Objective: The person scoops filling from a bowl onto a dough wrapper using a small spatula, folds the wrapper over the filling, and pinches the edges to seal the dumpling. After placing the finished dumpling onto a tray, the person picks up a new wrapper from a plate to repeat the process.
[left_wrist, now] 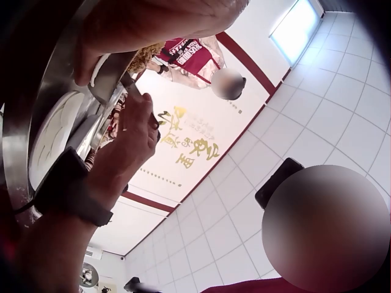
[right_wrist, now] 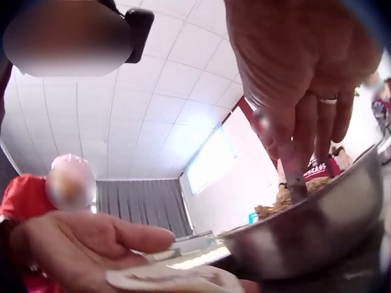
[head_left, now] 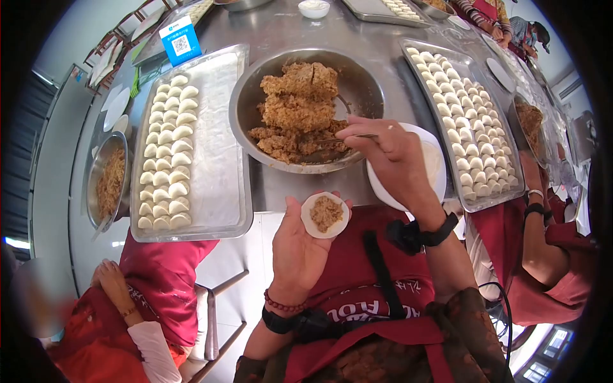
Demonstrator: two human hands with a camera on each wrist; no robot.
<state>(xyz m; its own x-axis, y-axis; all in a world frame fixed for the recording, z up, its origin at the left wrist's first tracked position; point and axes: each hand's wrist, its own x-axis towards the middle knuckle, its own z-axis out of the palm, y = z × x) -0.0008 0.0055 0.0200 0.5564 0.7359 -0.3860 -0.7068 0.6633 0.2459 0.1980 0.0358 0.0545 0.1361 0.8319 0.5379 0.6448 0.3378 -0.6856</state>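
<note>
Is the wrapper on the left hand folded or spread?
Spread: the round wrapper lies unfolded on the left hand, its filling uncovered in the middle.

The metal table (head_left: 357, 32) extended across the room. The pale floor (head_left: 233, 252) lay below it. Chairs (head_left: 107, 64), apparently wooden, stood beyond its far left side. The white wall (left_wrist: 153, 188) carried gold lettering (left_wrist: 208, 149) and dark red bands (left_wrist: 250, 64). A bright window (right_wrist: 211, 159) was set high, near grey curtains (right_wrist: 143, 204). White panels formed the ceiling (right_wrist: 122, 122).
</note>
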